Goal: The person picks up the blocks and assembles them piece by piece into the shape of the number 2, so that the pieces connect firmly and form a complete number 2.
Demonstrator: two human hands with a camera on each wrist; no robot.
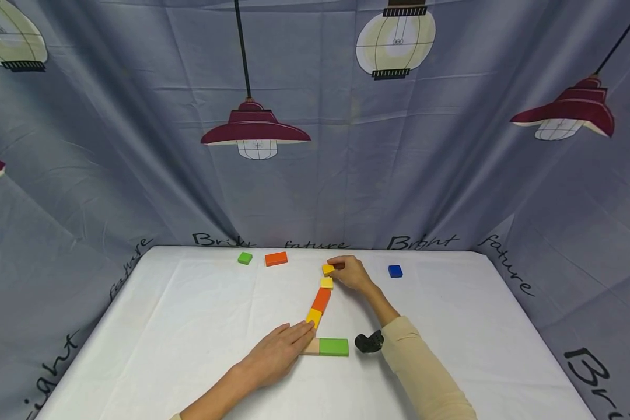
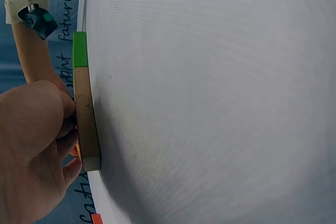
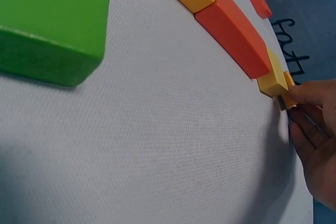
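Observation:
At the far end of a slanting row of blocks, my right hand [image 1: 350, 273] pinches a small yellow block [image 1: 326, 269] between thumb and fingers. Just nearer lies another yellow block [image 1: 326, 283], followed by an orange block [image 1: 321, 300] and a longer yellow block [image 1: 312, 317]. My left hand [image 1: 277, 356] rests with straight fingers at the near end, its fingertips on that longer yellow block. Partly hidden under this hand is a plain wooden block [image 2: 86, 111], with a green block [image 1: 334, 347] end to end with it.
Toward the back edge of the white table [image 1: 189, 326] lie a small green block [image 1: 245, 258], an orange block [image 1: 276, 259] and a blue block [image 1: 395, 271]. A dark wrist device [image 1: 369, 342] sticks out by the right sleeve. Behind hangs a grey-blue curtain [image 1: 325, 192].

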